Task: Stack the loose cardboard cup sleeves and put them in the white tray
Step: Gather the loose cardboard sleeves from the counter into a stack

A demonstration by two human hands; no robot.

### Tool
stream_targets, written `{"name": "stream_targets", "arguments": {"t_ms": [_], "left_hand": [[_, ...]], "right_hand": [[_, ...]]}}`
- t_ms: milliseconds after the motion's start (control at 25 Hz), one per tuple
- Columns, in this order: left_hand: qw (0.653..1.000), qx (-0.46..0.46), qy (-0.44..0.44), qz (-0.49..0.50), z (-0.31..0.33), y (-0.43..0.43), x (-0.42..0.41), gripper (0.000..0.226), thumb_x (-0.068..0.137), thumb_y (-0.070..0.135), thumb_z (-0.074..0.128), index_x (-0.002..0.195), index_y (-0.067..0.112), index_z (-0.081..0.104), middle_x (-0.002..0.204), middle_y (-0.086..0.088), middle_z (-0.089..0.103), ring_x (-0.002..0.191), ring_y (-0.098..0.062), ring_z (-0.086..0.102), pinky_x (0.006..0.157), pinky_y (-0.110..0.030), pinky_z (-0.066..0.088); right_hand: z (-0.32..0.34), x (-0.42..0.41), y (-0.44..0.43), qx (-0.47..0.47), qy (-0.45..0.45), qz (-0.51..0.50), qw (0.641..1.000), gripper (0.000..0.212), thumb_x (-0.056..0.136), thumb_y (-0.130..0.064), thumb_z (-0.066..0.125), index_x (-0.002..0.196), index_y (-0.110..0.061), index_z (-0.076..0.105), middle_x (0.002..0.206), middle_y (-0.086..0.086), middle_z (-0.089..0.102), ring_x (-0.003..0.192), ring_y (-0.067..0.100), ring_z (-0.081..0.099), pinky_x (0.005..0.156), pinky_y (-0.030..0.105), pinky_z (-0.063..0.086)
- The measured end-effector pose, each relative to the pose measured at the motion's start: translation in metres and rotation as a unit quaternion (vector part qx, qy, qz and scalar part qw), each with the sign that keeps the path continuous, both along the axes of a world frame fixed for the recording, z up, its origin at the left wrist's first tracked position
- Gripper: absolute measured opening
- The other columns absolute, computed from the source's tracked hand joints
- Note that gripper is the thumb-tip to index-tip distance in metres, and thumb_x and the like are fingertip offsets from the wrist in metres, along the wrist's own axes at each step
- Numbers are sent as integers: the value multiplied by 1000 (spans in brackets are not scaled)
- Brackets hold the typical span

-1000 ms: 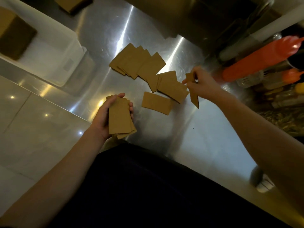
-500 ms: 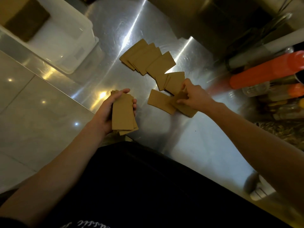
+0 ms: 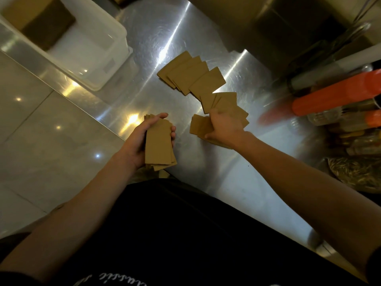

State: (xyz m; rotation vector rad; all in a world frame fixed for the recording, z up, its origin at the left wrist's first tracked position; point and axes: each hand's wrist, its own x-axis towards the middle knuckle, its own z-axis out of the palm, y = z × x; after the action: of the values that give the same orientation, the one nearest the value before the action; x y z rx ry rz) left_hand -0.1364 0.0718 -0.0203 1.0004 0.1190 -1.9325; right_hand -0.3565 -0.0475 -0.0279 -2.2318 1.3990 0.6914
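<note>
My left hand (image 3: 138, 141) grips a stack of brown cardboard sleeves (image 3: 158, 145) upright above the steel counter's near edge. My right hand (image 3: 223, 126) lies palm down on a small bunch of flat sleeves (image 3: 198, 125), fingers curled over them and thumb at their near edge. Behind it, several more loose sleeves (image 3: 191, 76) are fanned out overlapping on the counter. The white tray (image 3: 107, 65) stands at the far left; brown sleeve stacks (image 3: 44, 27) lie in its far end.
The steel counter (image 3: 237, 182) runs diagonally, its edge just left of my left hand, with tiled floor (image 3: 41, 131) beyond. Orange bottles (image 3: 338, 93) and jars crowd the right side. A dark box stands at the back.
My right hand held one sleeve up, then came down onto the near sleeves and drew them together toward my left hand. The stack in my left hand stayed put.
</note>
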Motion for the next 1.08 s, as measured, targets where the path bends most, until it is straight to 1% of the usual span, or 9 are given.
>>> {"name": "stream_targets", "arguments": {"t_ms": [200, 400, 520, 600, 680, 800, 880, 1000, 1080], "left_hand": [[1000, -5, -4, 11, -2, 0, 4, 34, 89, 33, 62, 119, 20, 57, 100, -14, 67, 84, -25, 66, 73, -38, 57], [1000, -9, -7, 5, -3, -2, 5, 36, 89, 33, 62, 122, 20, 57, 101, -14, 66, 85, -24, 66, 75, -38, 56], [1000, -14, -6, 7, -2, -2, 7, 37, 87, 33, 65, 121, 20, 57, 100, -14, 66, 84, -24, 66, 75, -37, 57], [1000, -22, 0, 5, -3, -3, 9, 48, 77, 33, 76, 120, 21, 58, 101, -15, 66, 85, -24, 66, 76, -38, 56], [1000, -24, 5, 0, -4, -2, 10, 51, 73, 33, 79, 119, 21, 59, 102, -15, 65, 85, -24, 66, 76, -38, 55], [1000, -17, 2, -1, -5, -3, 11, 35, 85, 33, 66, 118, 22, 60, 102, -14, 66, 85, -23, 66, 77, -37, 55], [1000, -12, -2, -3, -5, -3, 11, 30, 91, 33, 60, 118, 22, 59, 101, -14, 66, 85, -23, 66, 77, -37, 55], [1000, -5, -2, -7, -4, -3, 10, 31, 90, 33, 61, 119, 21, 59, 102, -14, 66, 85, -24, 66, 77, -37, 55], [1000, -5, -3, -10, -3, -3, 10, 32, 90, 33, 62, 119, 21, 58, 102, -14, 66, 85, -24, 67, 77, -37, 56]], "right_hand": [[14, -6, 1, -56, -39, -12, 998, 52, 91, -44, 59, 131, -13, 48, 127, 11, 57, 115, 30, 57, 96, 40, 46], [22, -15, 18, -22, -76, -19, 997, 40, 90, -43, 61, 117, -13, 57, 111, 8, 64, 102, 26, 61, 89, 36, 47], [30, -21, 30, -115, -173, -27, 978, 27, 94, -34, 58, 110, -13, 65, 104, 8, 66, 92, 25, 64, 80, 33, 50], [31, -25, 39, -159, -182, 10, 970, 29, 96, -33, 54, 114, -15, 68, 108, 10, 62, 92, 26, 61, 74, 33, 52], [27, -25, 50, -114, -129, 42, 984, 31, 98, -35, 50, 120, -19, 65, 109, 8, 57, 95, 24, 58, 74, 35, 54], [22, -24, 58, -68, -78, 89, 991, 27, 97, -38, 49, 113, -23, 64, 106, 1, 65, 96, 21, 61, 76, 35, 53], [28, -25, 53, -15, -97, 62, 993, 27, 94, -41, 55, 113, -25, 63, 108, 0, 67, 98, 21, 62, 80, 33, 52], [39, -21, 30, 92, -122, -21, 988, 42, 88, -38, 66, 126, -26, 54, 123, 3, 61, 111, 24, 57, 91, 36, 47], [35, -12, 8, 119, -107, -4, 987, 53, 86, -35, 69, 134, -29, 46, 130, 5, 57, 115, 27, 55, 94, 39, 46]]}}
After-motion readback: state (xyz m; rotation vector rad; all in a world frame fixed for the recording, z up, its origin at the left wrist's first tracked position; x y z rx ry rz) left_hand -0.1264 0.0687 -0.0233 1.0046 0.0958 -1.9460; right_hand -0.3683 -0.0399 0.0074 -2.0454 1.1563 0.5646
